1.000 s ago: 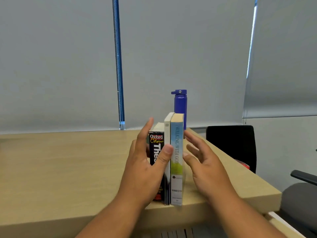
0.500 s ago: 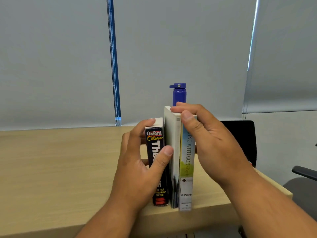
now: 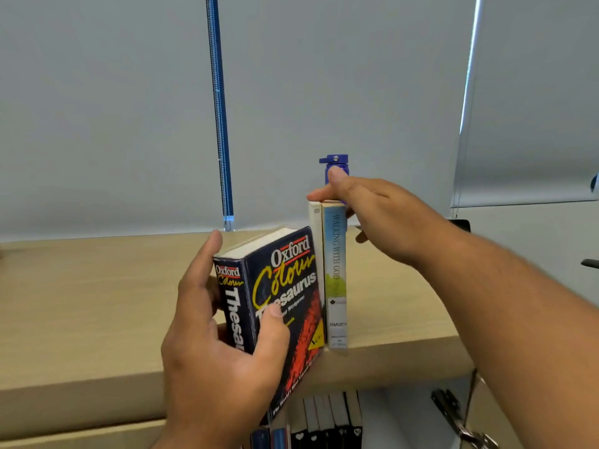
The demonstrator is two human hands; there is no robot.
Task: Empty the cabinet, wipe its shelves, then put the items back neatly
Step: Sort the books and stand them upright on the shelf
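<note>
Left hand (image 3: 220, 361): clasps the thesaurus (image 3: 282, 303), thumb on the front cover.
Right hand (image 3: 389, 218): fingers flat across the tops of two upright books (image 3: 335, 270), thumb lifted.
Location: front edge of the cabinet top (image 3: 81, 303), lower corner overhanging.
Axis: near upright, tilted; spine faces left.
Progress: judged incomplete; shelf books (image 3: 327, 422) are below; no sign of wiping.

L grip (image 3: 220, 354) & R grip (image 3: 389, 218) bare.
</note>
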